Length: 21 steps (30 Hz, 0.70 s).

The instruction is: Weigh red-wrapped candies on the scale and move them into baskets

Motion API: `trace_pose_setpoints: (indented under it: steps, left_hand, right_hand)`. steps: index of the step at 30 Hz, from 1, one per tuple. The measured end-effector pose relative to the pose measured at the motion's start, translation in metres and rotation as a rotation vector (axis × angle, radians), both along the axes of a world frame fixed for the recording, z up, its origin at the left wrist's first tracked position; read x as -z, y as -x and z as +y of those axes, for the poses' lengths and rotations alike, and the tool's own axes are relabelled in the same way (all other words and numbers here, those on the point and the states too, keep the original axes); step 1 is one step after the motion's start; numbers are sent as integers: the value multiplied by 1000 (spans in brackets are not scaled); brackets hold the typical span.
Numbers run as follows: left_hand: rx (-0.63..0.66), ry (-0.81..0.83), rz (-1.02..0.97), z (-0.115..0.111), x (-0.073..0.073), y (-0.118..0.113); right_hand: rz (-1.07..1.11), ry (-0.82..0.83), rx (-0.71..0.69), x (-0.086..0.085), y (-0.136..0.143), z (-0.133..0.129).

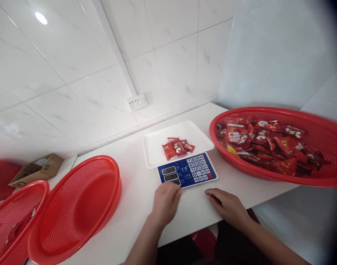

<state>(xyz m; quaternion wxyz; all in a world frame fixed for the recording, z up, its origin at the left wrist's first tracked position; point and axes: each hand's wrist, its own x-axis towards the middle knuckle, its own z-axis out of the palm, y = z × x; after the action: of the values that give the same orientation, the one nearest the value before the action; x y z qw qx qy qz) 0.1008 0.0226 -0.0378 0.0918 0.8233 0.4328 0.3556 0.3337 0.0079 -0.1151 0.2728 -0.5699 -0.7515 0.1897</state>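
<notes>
A digital scale [189,170] with a blue keypad panel stands on the white table [135,206]. On its white tray [154,141] lie several small red packets [178,147]. My left hand [167,202] is just in front of the scale's display, its fingers curled together; whether anything is inside them is hidden. To the right, my right hand [229,206] rests near the table's front edge, below the keypad, with its fingers bent and a gap between thumb and forefinger. Nothing shows in that gap.
A large red basket [248,167] full of red packets stands at the right. Another red basket [102,221] with a bare inside is at the left, beside a further one [44,187] holding a few packets. Behind them is a cardboard box [51,167]. A tiled wall backs the table.
</notes>
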Motion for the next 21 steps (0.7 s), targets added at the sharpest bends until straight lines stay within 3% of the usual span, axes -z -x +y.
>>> trace_pose_setpoints:
  steps: [2, 4, 7, 11, 16, 21]
  left_hand:
    - [-246, -25, -92, -1, -14, 19]
    - [-385, -15, -91, 2, -24, 32]
    - [-299, 16, 46, 19, -34, 32]
    - [-131, 62, 169, 62, -44, 0]
    - [-199, 224, 224, 114, -58, -35]
    - [-189, 396, 208, 133, -63, -33]
  right_hand:
    - [-11, -7, -11, 2, -1, -1]
    - [-19, -23, -19, 4, -1, -1]
    - [-31, -48, -17, 6, -2, 0]
    - [-22, -91, -27, 8, -2, 0]
    - [-3, -141, -39, 9, -4, -2]
    - [3, -157, -45, 9, -5, -3]
